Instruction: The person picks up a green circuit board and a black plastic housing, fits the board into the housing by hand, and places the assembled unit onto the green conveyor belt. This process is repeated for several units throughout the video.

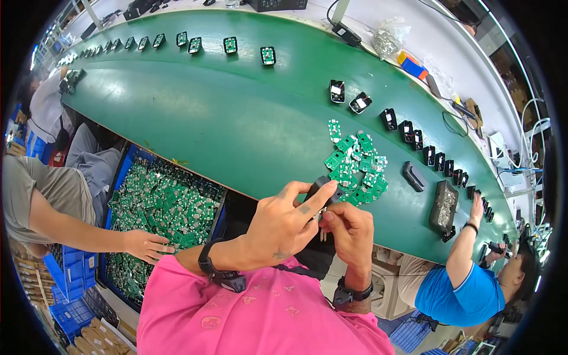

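Note:
My left hand [283,220] is closed around a small black plastic housing [323,187], held just over the near edge of the green table. My right hand [350,232] is close against it, thumb and fingers pinched at the housing's underside. Something small and light-coloured shows at those fingertips, too small to name. Just beyond my hands lies a loose pile of green circuit boards [368,163]. To the right of the pile rests a curved black plastic piece [413,176].
A dark tray [436,222] of small metal parts stands right. Black housings [337,92] line the green table [236,124]; those farther left hold green boards. A blue-edged bin [118,171] of boards sits left, a co-worker's hand [147,244] over it. Another person [470,296] works right.

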Available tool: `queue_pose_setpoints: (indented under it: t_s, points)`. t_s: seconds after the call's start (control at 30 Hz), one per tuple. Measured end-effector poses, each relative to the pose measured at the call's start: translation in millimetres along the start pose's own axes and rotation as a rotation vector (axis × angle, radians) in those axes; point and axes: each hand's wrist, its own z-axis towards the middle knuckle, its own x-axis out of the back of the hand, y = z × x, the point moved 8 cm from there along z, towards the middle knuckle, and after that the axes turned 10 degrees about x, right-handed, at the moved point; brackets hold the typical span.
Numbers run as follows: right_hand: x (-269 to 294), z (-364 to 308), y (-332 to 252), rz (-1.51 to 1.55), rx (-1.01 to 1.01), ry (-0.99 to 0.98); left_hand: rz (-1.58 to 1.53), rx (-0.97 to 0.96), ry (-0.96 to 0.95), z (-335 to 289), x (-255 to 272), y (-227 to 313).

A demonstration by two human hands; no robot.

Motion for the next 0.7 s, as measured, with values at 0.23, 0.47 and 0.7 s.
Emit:
queue_pose_setpoints:
  t_s: [0.23,0.47,0.7]
  points:
    - [-5,-10,19,-0.087,-0.086,0.047,-0.117,0.085,-0.046,-4,-31,-34]
    - [6,-16,44,0.025,-0.194,0.157,-0.746,0.385,-0.29,2,-46,-62]
    - [5,-12,3,-0.384,0.097,0.316,-0.775,0.497,-0.385,4,-54,-72]
